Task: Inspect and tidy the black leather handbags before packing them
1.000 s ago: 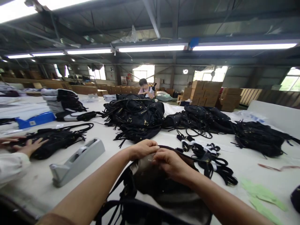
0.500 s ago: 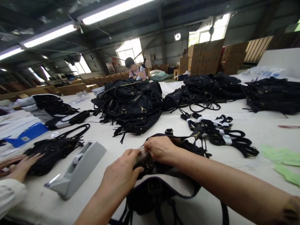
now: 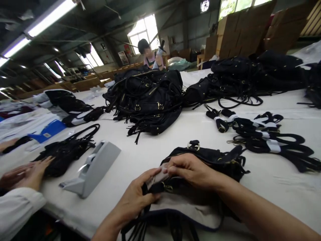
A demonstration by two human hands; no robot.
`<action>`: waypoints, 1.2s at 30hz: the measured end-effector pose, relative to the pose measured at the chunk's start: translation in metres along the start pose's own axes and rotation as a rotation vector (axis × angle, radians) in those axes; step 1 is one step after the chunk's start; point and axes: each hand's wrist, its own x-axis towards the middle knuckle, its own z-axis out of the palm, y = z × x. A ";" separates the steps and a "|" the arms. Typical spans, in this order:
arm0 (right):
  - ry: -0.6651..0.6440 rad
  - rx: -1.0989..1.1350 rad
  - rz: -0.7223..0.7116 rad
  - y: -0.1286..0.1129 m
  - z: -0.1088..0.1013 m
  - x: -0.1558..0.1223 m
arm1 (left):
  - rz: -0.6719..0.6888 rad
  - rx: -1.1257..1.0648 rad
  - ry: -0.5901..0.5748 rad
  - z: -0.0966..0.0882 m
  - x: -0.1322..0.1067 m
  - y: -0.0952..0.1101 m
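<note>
- Leftmost, a co-worker's two hands [image 3: 25,172], one in a white sleeve, rest flat against a small black bag [image 3: 65,152].
- Next, a grey tape dispenser [image 3: 94,169] stands on the white table [image 3: 276,180], just beside that bag.
- Left hand [image 3: 136,201] — fingers curled tight — grips the near edge of the black handbag [image 3: 213,157], which lies on the table directly before the person.
- Right hand [image 3: 193,170] pinches the same edge, close to the left thumb.
- Further right, bundled black straps [image 3: 263,134] lie well apart — a heap of bags [image 3: 150,100] sits behind.

Black handbag [image 3: 208,159] with pale lining, flat on white table [image 3: 155,157].
</note>
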 end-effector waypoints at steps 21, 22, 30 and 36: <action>0.119 -0.560 0.214 -0.009 -0.009 -0.020 | 0.003 -0.357 0.148 0.034 0.027 0.017; 0.124 -0.532 0.241 0.000 -0.008 -0.015 | 0.008 -0.299 0.170 0.033 0.032 0.011; 0.129 -0.550 0.115 0.012 0.004 -0.015 | 0.262 0.460 0.609 0.013 0.004 0.044; 0.133 -0.594 0.017 0.013 0.013 -0.016 | 0.328 0.932 0.402 0.019 -0.022 0.073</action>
